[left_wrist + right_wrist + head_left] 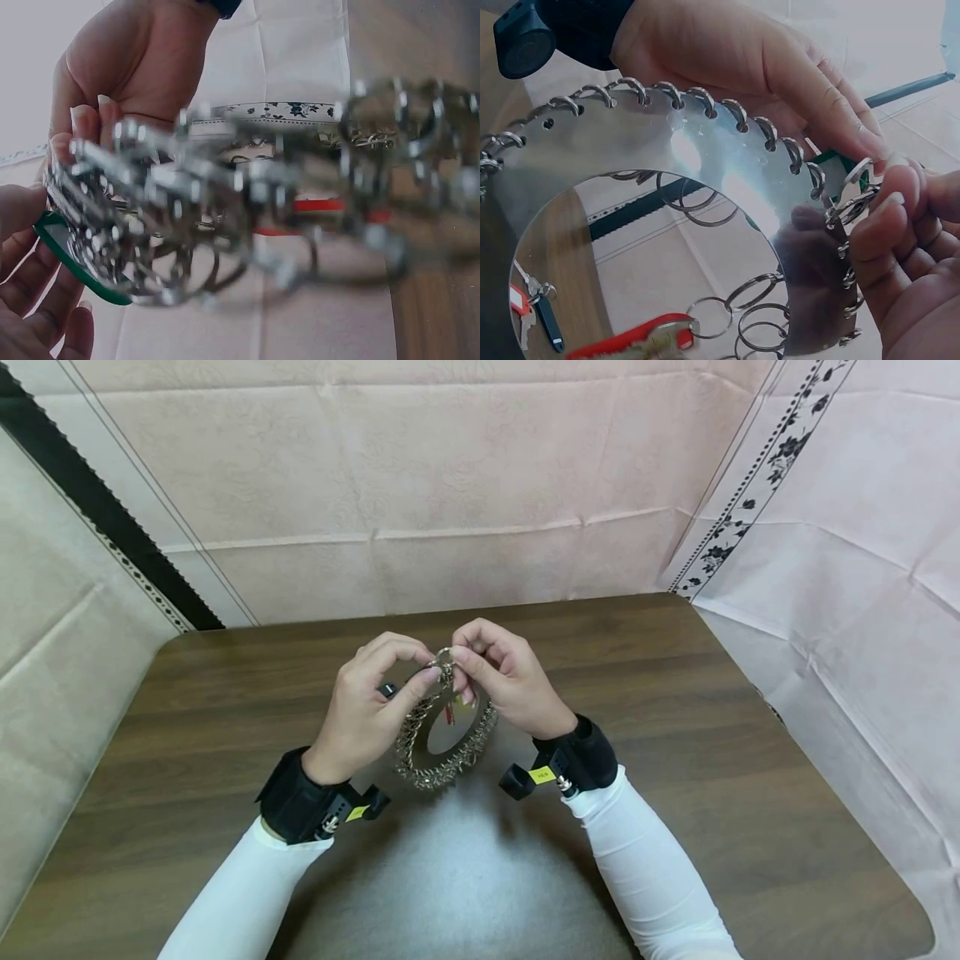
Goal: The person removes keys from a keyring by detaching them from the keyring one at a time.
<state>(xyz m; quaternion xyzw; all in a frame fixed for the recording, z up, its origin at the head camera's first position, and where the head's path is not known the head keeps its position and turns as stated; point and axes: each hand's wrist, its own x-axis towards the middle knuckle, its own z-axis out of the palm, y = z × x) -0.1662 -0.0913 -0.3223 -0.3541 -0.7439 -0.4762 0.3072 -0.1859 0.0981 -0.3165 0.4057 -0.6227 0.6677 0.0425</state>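
Observation:
A flat metal hoop [630,142] with holes along its outer edge carries many small split rings. In the head view it stands tilted above the table, between both hands. My left hand [367,702] pinches at the top of the ring cluster with thumb and fingertips. Opposite it, my right hand [510,681] pinches a key ring [445,654] at the same spot. A green-edged tag [82,264] lies beside the left fingers in the left wrist view. A red key tag [634,339] with a key hangs from a ring, seen through the hoop's middle.
The brown wooden table [675,777] lies beneath both hands. Pale cloth [450,468] hangs behind it and at both sides. A dark tag [549,322] shows near more keys through the hoop. Both wrists wear black camera bands.

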